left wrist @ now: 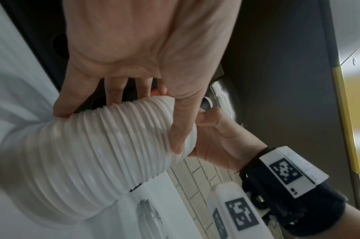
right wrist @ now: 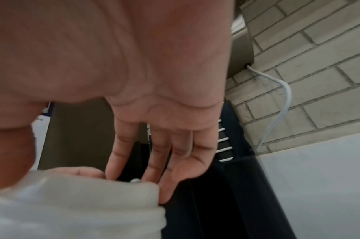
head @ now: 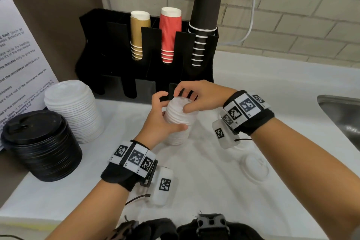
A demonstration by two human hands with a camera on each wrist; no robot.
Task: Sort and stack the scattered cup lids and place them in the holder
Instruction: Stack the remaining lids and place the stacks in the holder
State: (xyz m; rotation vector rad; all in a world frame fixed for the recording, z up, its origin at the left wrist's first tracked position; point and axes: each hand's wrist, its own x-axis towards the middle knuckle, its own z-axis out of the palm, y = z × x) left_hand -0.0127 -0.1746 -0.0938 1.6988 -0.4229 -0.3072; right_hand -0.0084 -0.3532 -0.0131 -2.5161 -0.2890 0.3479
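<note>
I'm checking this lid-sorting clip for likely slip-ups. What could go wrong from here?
1. The small white lid stack is tall and held only at its top by the left hand and right hand; it may buckle or spill.
2. One loose white lid lies near the right forearm and could get knocked.

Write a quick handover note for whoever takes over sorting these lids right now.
Left hand grips the small white lid stack on the counter; right hand pinches its top.
Large white lid stack and black lid stack stand at the left, outside the holder.
One loose white lid lies on the right.
Left: add that lid, then move the stacks into the holder.
</note>
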